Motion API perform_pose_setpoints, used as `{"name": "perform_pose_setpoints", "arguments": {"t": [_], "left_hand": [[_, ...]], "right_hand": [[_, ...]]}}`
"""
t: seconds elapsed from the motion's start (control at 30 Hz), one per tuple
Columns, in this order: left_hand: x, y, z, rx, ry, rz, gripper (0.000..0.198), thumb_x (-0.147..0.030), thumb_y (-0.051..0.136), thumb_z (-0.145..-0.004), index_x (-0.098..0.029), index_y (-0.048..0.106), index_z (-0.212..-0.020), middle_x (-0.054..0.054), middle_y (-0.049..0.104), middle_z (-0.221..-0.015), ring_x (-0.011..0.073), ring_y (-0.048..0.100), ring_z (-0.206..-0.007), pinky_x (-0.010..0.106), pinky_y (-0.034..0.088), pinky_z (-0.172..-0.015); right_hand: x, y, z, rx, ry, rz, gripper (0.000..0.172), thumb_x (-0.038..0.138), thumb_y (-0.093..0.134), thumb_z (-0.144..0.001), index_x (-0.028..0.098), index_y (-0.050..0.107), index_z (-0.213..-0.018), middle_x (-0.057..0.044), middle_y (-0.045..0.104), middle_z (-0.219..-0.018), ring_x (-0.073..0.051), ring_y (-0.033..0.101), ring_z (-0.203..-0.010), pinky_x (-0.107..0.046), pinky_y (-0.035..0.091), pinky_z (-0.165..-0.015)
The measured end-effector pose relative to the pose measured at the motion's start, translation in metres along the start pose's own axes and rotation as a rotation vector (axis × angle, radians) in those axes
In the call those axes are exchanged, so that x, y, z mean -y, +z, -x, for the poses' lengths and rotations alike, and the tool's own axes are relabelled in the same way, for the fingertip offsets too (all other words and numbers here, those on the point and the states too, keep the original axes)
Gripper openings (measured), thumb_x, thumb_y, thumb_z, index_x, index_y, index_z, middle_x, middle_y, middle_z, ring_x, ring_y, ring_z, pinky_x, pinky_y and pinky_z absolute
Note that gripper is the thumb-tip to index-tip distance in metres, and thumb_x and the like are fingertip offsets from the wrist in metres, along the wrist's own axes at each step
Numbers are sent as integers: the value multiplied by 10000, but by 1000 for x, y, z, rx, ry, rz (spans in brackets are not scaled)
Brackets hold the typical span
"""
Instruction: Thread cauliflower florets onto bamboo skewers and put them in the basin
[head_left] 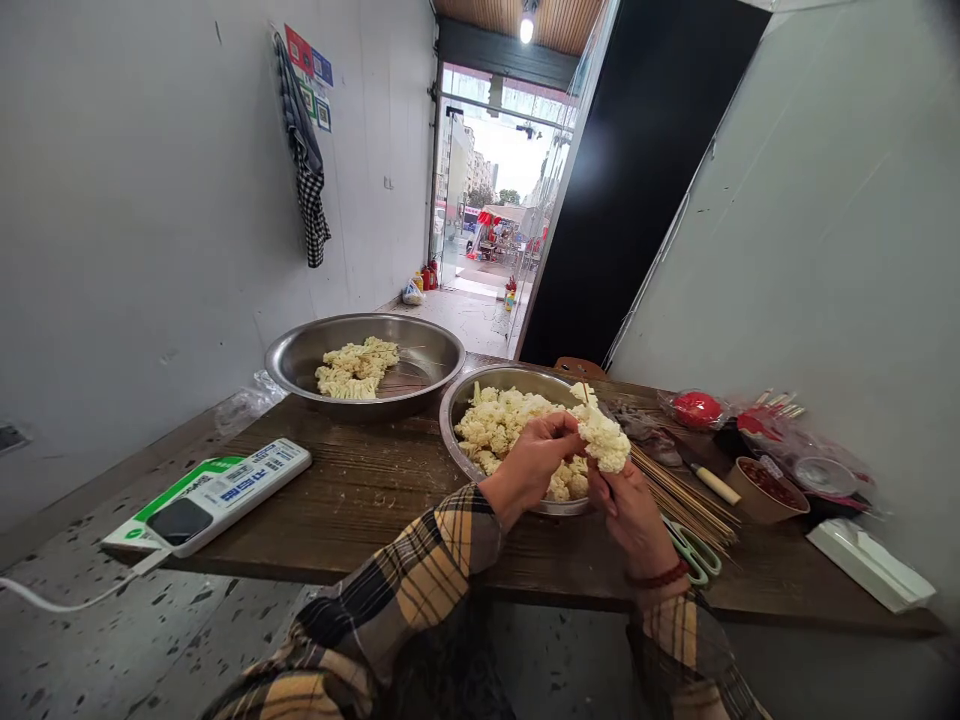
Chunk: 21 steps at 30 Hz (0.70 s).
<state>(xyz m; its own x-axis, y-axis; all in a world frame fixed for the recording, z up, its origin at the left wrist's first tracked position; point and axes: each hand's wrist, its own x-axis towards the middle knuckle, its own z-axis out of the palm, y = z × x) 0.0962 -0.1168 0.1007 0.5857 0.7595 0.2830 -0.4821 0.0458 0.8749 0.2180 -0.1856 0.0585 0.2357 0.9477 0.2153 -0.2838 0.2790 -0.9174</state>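
Note:
Over the near metal basin (454, 440), my left hand (534, 462) pinches at the left side of a cauliflower floret (606, 442). My right hand (636, 515), a dark red bracelet at its wrist, has its fingers closed around the underside of the same floret. A smaller white piece stands just above it, with a thin stick-like line beside it; how they join is hard to see. Loose cauliflower (499, 425) fills much of the basin below. Bamboo skewers (686, 500) lie in a bundle right of the basin, near green-handled scissors (697, 555).
A larger metal basin (289, 352) at the back left holds a pile of cauliflower (356, 368). A white payment device (232, 495) lies at the table's left. On the right are a wooden-handled knife (716, 484), a bowl of red sauce (769, 490) and a white tissue pack (870, 565).

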Motion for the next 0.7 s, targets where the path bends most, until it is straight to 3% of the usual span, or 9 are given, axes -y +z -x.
{"name": "perform_pose_setpoints", "arguments": {"t": [0.13, 0.33, 0.43, 0.53, 0.7], "left_hand": [[0, 4, 3, 5, -13, 15, 199, -282, 663, -656, -160, 505, -659, -37, 464, -607, 88, 401, -581, 235, 280, -558], [-8, 6, 8, -119, 274, -677, 185, -128, 495, -732, -178, 397, -584, -40, 388, -587, 109, 344, -607, 261, 264, -589], [-6, 4, 7, -113, 434, -884, 217, -74, 451, -738, -189, 340, -592, -25, 413, -625, 127, 372, -647, 273, 283, -623], [-2, 3, 5, -102, 521, -976, 219, -73, 437, -764, -199, 334, -617, -8, 448, -659, 145, 397, -679, 284, 305, -648], [-1, 2, 3, -78, 550, -988, 237, -101, 440, -804, -203, 328, -621, 2, 473, -670, 150, 413, -677, 288, 320, -646]], "right_hand": [[0, -1, 0, 9, -4, -7, 281, 347, 680, -773, 183, 491, -645, 103, 362, -418, -25, 193, -357, -184, 163, -392], [-2, -1, 0, -1, -25, 0, 262, 367, 669, -781, 180, 513, -684, 99, 403, -444, -20, 202, -351, -175, 194, -385], [-3, -1, 0, -10, -17, -8, 259, 347, 669, -784, 176, 512, -672, 103, 391, -440, -14, 200, -344, -166, 192, -373], [-2, -1, 0, -13, -1, -36, 245, 329, 677, -781, 175, 515, -683, 104, 401, -441, -11, 206, -341, -152, 199, -366], [1, 5, 3, 8, 28, -91, 228, 316, 690, -773, 175, 525, -705, 117, 367, -413, -5, 196, -317, -129, 204, -341]]}}
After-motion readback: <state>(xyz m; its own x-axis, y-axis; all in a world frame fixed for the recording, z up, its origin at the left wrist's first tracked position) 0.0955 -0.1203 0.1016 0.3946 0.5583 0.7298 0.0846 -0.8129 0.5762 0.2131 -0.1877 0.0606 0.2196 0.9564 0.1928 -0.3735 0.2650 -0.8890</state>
